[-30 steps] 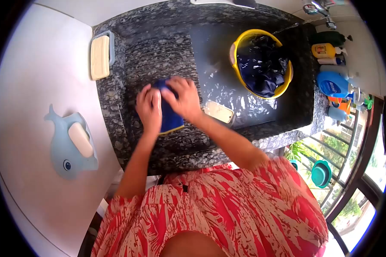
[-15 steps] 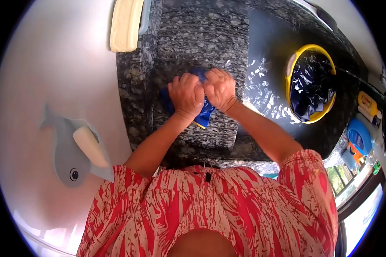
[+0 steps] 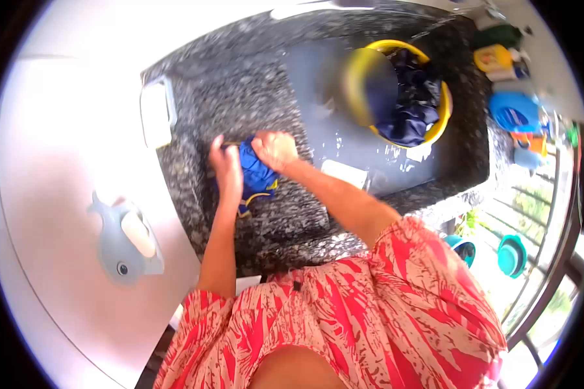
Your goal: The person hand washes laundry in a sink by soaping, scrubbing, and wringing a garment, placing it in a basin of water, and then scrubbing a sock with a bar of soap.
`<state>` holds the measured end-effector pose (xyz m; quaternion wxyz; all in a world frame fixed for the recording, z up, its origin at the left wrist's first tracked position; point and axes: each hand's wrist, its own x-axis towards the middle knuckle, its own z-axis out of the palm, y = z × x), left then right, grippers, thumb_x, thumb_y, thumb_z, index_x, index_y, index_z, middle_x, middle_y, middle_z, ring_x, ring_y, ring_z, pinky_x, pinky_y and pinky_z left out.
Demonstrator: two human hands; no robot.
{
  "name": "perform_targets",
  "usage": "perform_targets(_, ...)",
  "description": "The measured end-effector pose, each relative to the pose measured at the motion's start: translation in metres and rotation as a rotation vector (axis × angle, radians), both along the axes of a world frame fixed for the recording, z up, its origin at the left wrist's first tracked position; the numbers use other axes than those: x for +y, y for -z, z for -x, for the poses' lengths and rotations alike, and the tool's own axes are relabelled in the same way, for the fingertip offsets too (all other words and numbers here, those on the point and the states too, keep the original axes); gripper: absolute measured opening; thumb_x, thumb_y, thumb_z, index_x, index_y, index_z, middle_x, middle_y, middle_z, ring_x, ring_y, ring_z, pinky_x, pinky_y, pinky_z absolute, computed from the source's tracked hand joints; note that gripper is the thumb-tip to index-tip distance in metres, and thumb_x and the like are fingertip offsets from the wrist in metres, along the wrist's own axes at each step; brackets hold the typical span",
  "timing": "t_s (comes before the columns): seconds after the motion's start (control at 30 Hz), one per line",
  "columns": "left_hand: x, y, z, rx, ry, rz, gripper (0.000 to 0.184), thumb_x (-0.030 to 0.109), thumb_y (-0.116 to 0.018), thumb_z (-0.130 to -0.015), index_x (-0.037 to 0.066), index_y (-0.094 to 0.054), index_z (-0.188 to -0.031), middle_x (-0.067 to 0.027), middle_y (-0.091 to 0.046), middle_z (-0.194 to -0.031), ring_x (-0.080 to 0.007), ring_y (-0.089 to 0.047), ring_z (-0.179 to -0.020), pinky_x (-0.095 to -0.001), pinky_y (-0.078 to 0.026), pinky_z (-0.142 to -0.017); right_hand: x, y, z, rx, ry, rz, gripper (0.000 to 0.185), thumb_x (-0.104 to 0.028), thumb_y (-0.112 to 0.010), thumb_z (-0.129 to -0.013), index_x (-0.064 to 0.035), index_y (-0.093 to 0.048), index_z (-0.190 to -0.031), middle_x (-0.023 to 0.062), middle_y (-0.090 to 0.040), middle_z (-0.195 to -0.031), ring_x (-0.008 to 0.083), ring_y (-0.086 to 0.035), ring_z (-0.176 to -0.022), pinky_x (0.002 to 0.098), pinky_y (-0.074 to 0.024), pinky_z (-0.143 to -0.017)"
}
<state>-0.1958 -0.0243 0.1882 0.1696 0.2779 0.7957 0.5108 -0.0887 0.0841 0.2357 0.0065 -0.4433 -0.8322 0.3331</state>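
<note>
A wet blue cloth with yellow trim (image 3: 257, 174) lies bunched on the ridged granite washboard (image 3: 227, 97). My left hand (image 3: 227, 170) grips its left side, thumb raised and fingers partly hidden. On the upper right of the cloth, my right hand (image 3: 276, 149) is closed, fingers curled into the fabric. One yellow-edged end of the cloth hangs toward me, below the hands.
Right of the washboard, a sink (image 3: 318, 84) holds a yellow tub (image 3: 445, 107) with dark wet cloth (image 3: 409, 97) and a white block (image 3: 344, 174). A pale bar (image 3: 154, 117) and a whale-shaped dish (image 3: 113, 243) sit left. Bottles (image 3: 516, 111) stand right.
The hands have moved apart, and more of the blue cloth shows between them. My view has shifted and turned, showing more of the railing side at right.
</note>
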Motion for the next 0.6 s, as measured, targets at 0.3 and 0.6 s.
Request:
perform_targets(0.3, -0.07, -0.029, -0.023, 0.145, 0.476, 0.443, 0.084, 0.038, -0.074, -0.081, 0.0, -0.031, -0.142, -0.0167, -0.05, -0.129, -0.0275, -0.049, -0.12, -0.0381, -0.037, -0.102, 0.007, -0.052, -0.075, 1.069, 0.518, 1.483, 0.033, -0.024, -0.045, -0.098, 0.0008, -0.06, -0.115, 0.0111, -0.066, -0.109, 0.0202, -0.064, -0.1, 0.0338, -0.0515, -0.092)
perform_targets(0.6, 0.103, -0.156, -0.104, -1.048, 0.381, -0.48, 0.041, 0.007, -0.062, -0.087, 0.0, -0.052, -0.126, -0.0118, -0.059, -0.123, -0.0212, -0.059, -0.109, -0.0349, -0.048, -0.095, 0.215, -0.098, -0.258, 0.812, 1.006, 0.628, 0.033, -0.024, -0.047, -0.089, -0.0046, -0.06, -0.112, 0.0162, -0.062, -0.108, 0.0287, -0.061, -0.096, 0.0425, -0.0546, -0.079)
